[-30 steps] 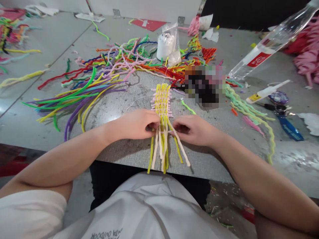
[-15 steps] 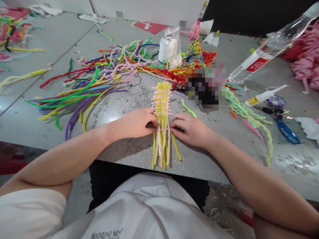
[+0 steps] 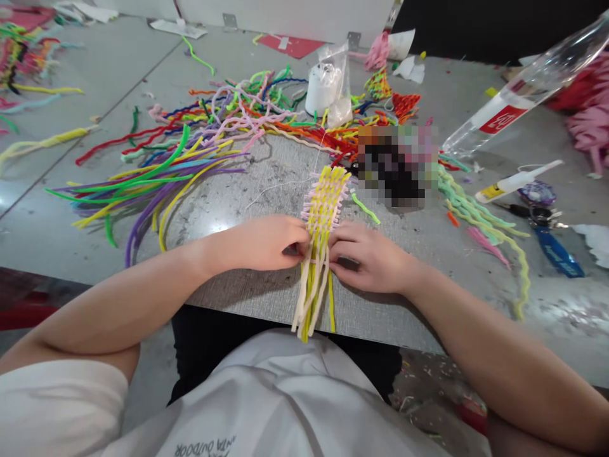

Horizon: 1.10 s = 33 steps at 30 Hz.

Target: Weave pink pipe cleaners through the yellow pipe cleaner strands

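Note:
A woven strip of yellow and pink pipe cleaners (image 3: 325,203) lies on the grey table (image 3: 247,203), its loose ends hanging over the near edge. My left hand (image 3: 266,241) pinches the strip's left side, fingers curled. On the other side my right hand (image 3: 368,257) presses in with closed fingers against the same weave. Both hands meet at the point where the woven part ends and the loose strands begin.
A heap of coloured pipe cleaners (image 3: 200,139) spreads across the back left. A white roll in a plastic bag (image 3: 328,86), a clear bottle (image 3: 518,95), a glue tube (image 3: 516,181), keys (image 3: 542,212) and a blurred dark object (image 3: 394,165) lie behind and to the right.
The loose strands have been gathered closer together and the strip now tilts slightly to the right. Both hands stayed at its sides, shifting a little rightward.

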Available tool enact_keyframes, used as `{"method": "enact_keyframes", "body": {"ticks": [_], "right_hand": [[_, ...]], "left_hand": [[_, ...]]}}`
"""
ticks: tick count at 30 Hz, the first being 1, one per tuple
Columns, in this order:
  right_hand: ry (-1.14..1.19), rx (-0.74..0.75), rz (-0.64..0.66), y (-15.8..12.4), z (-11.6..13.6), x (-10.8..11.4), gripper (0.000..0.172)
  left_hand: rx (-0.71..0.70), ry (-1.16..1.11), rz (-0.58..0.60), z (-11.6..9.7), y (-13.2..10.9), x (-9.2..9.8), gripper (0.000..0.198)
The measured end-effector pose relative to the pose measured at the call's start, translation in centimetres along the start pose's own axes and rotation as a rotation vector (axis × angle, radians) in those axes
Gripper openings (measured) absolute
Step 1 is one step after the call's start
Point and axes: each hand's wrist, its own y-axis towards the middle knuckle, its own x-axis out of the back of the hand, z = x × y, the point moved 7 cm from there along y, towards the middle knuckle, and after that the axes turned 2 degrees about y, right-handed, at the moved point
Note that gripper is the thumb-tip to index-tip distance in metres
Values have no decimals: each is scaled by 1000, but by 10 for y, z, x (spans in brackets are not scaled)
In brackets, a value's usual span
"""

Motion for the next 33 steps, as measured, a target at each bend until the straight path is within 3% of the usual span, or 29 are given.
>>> {"method": "enact_keyframes", "body": {"ticks": [2,7,10,12,24,33], "right_hand": [[-58,-27,-54,-1,-2,2,4],[-107,-68,-74,0,-8,-3,22],[-55,-53,-94,1,-12,-5,8],[-37,-51,-111,1,-15,-4,8],[-123,-85,-65,-1,-16,-3,12],[-18,-83,-56,-2,-20,-1,10]], "left_hand": [[37,49,-14,5,0,0,10],[65,84,-22,11,0,-3,12],[72,100,-37,11,1,-3,13],[73,114,-46,11,0,-2,12],[113,155,-75,7,-2,-3,12],[93,275,-117,5,-5,-2,11]]}}
